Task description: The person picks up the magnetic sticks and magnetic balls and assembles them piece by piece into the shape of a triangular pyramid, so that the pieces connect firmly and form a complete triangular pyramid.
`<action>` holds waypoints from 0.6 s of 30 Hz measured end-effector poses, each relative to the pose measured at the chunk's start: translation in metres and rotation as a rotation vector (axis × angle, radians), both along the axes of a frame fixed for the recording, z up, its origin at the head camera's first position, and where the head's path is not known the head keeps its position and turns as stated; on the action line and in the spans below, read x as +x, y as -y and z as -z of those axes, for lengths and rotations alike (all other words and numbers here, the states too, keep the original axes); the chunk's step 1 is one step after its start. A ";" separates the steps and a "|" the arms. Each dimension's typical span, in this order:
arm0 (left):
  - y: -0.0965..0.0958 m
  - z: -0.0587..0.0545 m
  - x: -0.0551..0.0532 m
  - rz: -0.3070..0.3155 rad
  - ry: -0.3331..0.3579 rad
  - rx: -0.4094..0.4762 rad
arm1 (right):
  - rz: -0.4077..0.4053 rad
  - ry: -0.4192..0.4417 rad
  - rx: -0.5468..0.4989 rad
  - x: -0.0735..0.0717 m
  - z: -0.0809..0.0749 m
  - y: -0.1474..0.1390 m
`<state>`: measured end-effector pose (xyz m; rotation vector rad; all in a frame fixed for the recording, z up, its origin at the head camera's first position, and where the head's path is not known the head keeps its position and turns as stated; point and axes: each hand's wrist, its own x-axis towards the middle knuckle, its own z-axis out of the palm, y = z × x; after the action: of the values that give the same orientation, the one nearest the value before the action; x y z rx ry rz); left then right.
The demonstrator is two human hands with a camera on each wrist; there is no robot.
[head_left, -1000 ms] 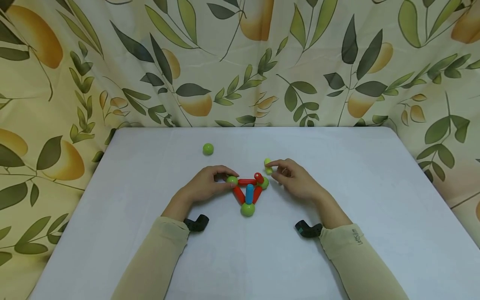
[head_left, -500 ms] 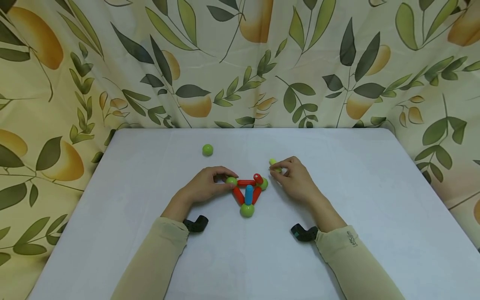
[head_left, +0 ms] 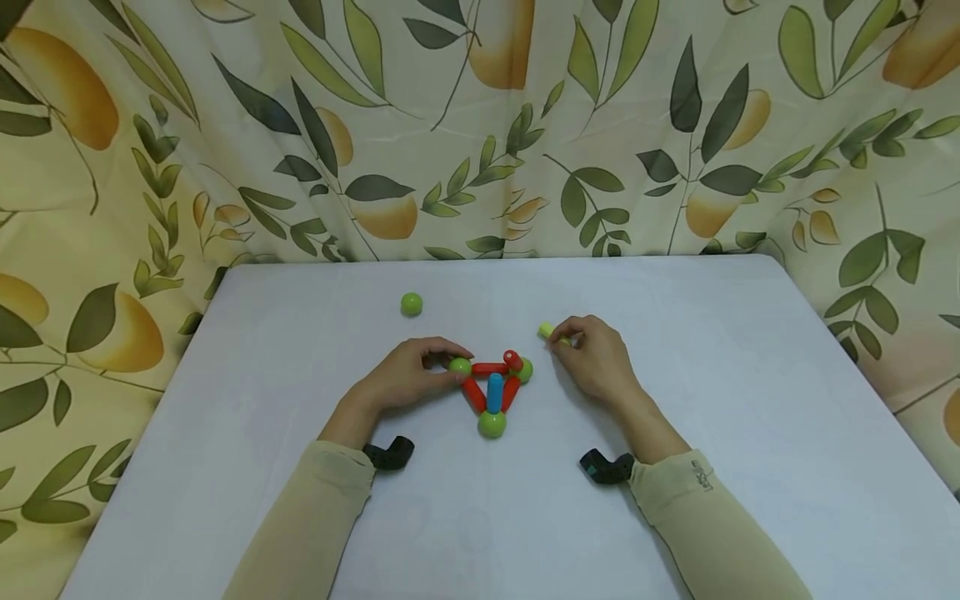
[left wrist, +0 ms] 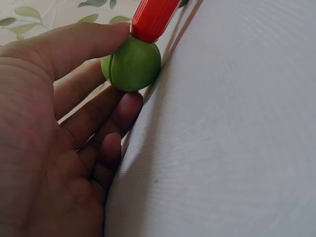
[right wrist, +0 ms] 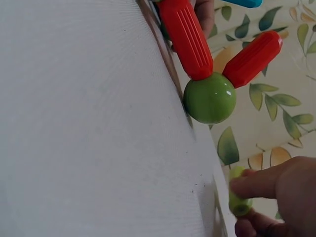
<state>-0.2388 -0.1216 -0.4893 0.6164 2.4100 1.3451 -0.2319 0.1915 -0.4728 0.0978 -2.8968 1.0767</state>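
Observation:
A triangle of red rods [head_left: 489, 369] and green balls [head_left: 492, 424] lies mid-table. From its front ball rises a blue rod [head_left: 495, 393]; a short red rod [right wrist: 254, 58] juts up from the right ball [right wrist: 210, 98]. My left hand [head_left: 405, 372] holds the left corner ball [left wrist: 136, 64] between thumb and fingers, a red rod [left wrist: 154, 19] still joined to that ball. To the right of the triangle, my right hand [head_left: 596, 358] pinches a yellow-green rod [head_left: 545, 330] between thumb and fingertips, apart from the structure. Part of this rod is hidden by the fingers.
One loose green ball [head_left: 411, 304] sits toward the back, left of centre. The white table [head_left: 675, 292] ends at a back edge before a leaf-and-fruit patterned cloth [head_left: 480, 125]. Black wrist cameras [head_left: 390, 452] stick out inward from both sleeves.
The right hand's fingers have closed on the yellow-green rod, which has turned and shifted slightly right. The left hand keeps its hold on the corner ball. The head view has shifted a little.

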 end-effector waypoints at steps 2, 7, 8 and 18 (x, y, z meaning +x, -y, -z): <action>0.000 0.001 0.001 0.005 0.006 0.003 | 0.001 -0.003 -0.061 0.001 -0.001 0.000; -0.002 0.001 0.004 0.009 0.016 -0.002 | -0.024 0.002 -0.177 0.005 -0.006 0.002; -0.002 0.001 0.004 0.008 0.015 -0.004 | -0.029 -0.004 -0.186 0.005 -0.007 0.002; -0.003 -0.001 0.002 -0.024 0.019 -0.036 | -0.109 -0.055 -0.263 0.008 -0.025 0.013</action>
<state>-0.2365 -0.1187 -0.4887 0.5641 2.4285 1.3079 -0.2241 0.1783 -0.4482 0.2722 -2.7003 1.4366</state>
